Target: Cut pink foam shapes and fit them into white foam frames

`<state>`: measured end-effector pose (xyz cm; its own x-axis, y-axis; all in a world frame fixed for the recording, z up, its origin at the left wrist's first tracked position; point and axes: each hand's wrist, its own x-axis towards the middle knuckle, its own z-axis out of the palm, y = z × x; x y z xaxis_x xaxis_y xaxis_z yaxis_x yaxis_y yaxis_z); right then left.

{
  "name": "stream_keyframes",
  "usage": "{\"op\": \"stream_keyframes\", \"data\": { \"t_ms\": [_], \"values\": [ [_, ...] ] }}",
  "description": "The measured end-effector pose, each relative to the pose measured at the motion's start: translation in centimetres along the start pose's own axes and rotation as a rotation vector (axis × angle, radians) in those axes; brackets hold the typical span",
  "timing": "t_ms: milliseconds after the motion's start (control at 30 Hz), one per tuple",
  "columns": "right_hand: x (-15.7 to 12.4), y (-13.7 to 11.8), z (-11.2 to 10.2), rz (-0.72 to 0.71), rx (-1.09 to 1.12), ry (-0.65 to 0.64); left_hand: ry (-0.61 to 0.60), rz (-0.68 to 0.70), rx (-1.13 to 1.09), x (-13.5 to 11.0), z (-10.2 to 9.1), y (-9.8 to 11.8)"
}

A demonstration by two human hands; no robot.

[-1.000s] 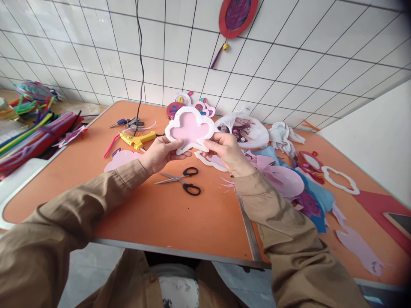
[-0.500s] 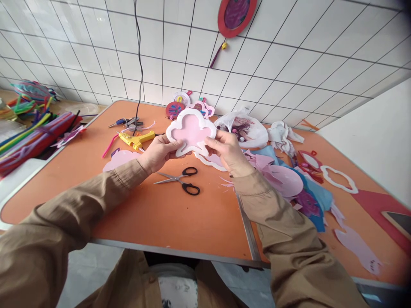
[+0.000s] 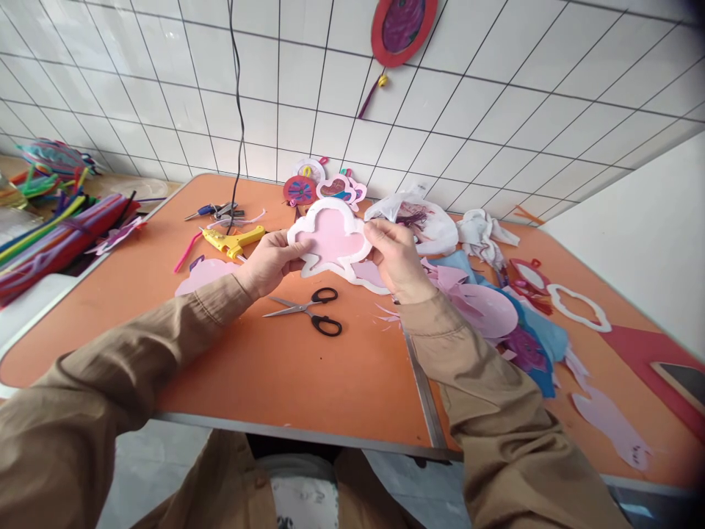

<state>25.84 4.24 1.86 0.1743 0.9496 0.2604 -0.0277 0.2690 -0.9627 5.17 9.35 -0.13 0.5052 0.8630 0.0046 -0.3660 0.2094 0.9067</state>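
Above the table, a cloud-shaped craft frame (image 3: 330,239) with a thick white border and pink backing is held up between both hands. My left hand (image 3: 271,261) pinches its left edge, thumb on the white border. At the upper right edge, my right hand (image 3: 399,258) grips it between thumb and fingers. Scissors (image 3: 305,311) with black handles lie partly open on the table below. Behind the frame's lower right shows another pink piece with a white border (image 3: 370,273), partly covered. Left of my left hand lies a yellow glue gun (image 3: 234,238).
A pink cut-out (image 3: 201,278) lies by my left sleeve. Pink and blue scraps (image 3: 487,308) spread to the right, near a white wavy ring (image 3: 578,307). A plastic bag (image 3: 438,229) and decorated ornaments (image 3: 300,191) sit by the tiled wall. A black cord (image 3: 238,110) hangs down.
The frame has dropped slightly and tilted, its right side now nearer my right fingertips. My right hand's grip has moved up along the right edge. The left hand stays nearly still.
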Motion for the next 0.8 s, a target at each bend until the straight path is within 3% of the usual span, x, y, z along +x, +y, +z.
{"op": "stream_keyframes", "data": {
  "t_ms": [167, 367, 533, 633, 800],
  "values": [
    [0.21, 0.48, -0.18, -0.087, -0.116, 0.068, -0.020, 0.062, 0.033, -0.32, 0.26, 0.30],
    [0.02, 1.01, -0.07, -0.062, -0.183, 0.005, 0.045, 0.073, 0.099, -0.29, 0.21, 0.70],
    [-0.32, 0.64, 0.10, -0.012, -0.194, -0.100, -0.004, 0.031, 0.227, -0.38, 0.11, 0.49],
    [-0.50, 0.45, 0.15, -0.016, -0.261, -0.096, -0.010, 0.016, 0.230, -0.43, 0.09, 0.28],
    [-0.61, 0.28, 0.23, -0.040, -0.301, -0.077, 0.106, -0.027, 0.128, -0.49, 0.68, 0.53]
  ]
}}
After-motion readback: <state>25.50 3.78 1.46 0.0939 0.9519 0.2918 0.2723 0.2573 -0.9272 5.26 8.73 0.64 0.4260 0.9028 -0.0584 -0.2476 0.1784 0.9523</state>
